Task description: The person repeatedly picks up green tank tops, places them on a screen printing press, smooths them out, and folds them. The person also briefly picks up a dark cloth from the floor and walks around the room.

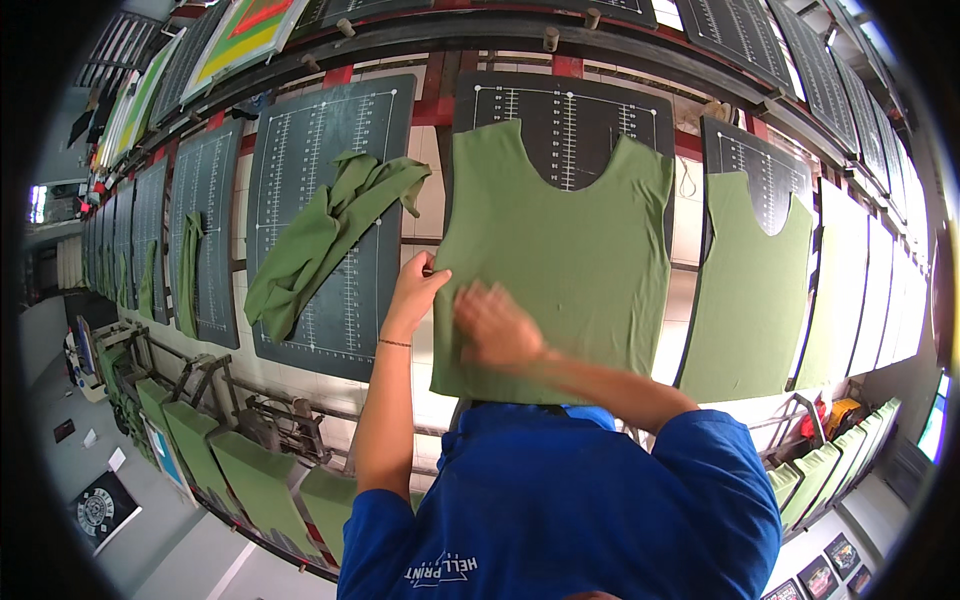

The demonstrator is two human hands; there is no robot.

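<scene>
A green cut shirt panel [560,250] with a scooped neck lies spread over a dark printing pallet [638,112] with white ruler marks. My left hand [412,290] pinches the panel's left edge, thumb on top and fingers beneath. My right hand [498,328] lies flat on the lower left of the cloth, fingers stretched out and blurred by motion. Small wrinkles show along the panel's right side and lower part. To the left, a crumpled green fabric piece [315,250] rests on another marked pallet [375,115].
At right, another green panel [750,290] lies flat on its pallet, with more covered pallets beyond. Folded green pieces [189,270] lie on pallets at far left. A dark rail [420,45] with knobs runs across the back. Green-covered boards [245,470] line the lower left.
</scene>
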